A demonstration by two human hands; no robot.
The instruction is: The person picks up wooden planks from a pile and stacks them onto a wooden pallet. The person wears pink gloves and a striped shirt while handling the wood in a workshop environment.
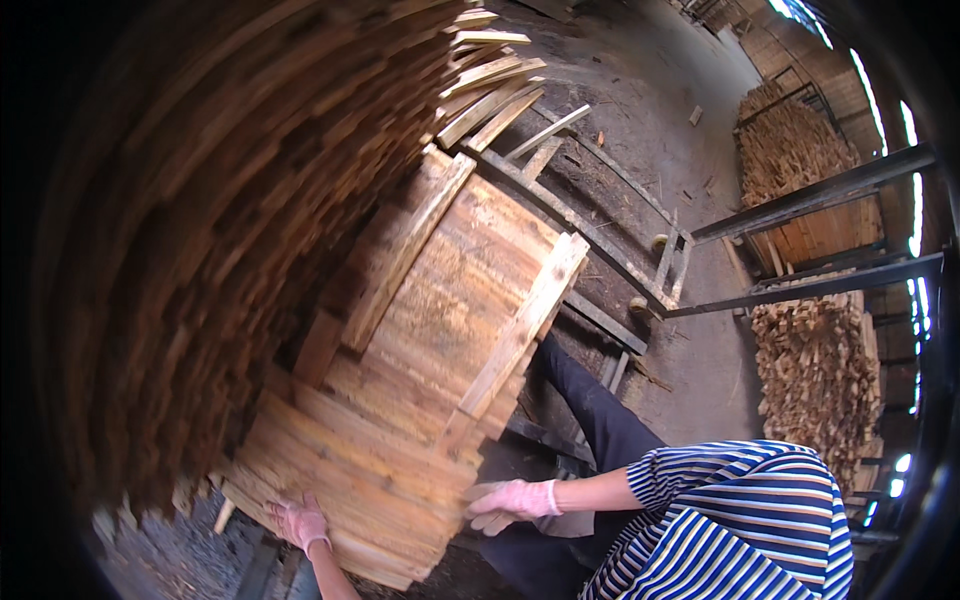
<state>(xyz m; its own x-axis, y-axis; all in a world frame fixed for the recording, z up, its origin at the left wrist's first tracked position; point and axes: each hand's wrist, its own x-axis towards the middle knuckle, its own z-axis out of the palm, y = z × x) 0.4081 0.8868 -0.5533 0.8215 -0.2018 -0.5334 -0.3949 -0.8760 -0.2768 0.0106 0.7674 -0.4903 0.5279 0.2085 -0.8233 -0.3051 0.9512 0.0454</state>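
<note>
A layer of light wooden slats (370, 460) lies side by side in front of me, with uneven ends. My left hand (300, 522), in a pink glove, rests on the near left end of these slats, its fingers spread. My right hand (505, 503), gloved too, is at their right ends with the fingers stretched out; it is slightly blurred. I cannot tell whether it touches them. Farther up, two crosswise wooden strips, a right one (525, 330) and a left one (410, 250), lie over the slats.
A tall stack of wooden slats (250, 230) rises on the left. A metal frame cart (610, 250) with small wheels stands beyond the slats. More wood stacks (815, 370) stand at the right, near dark metal bars (810, 290). Wood scraps (697, 115) lie on the floor.
</note>
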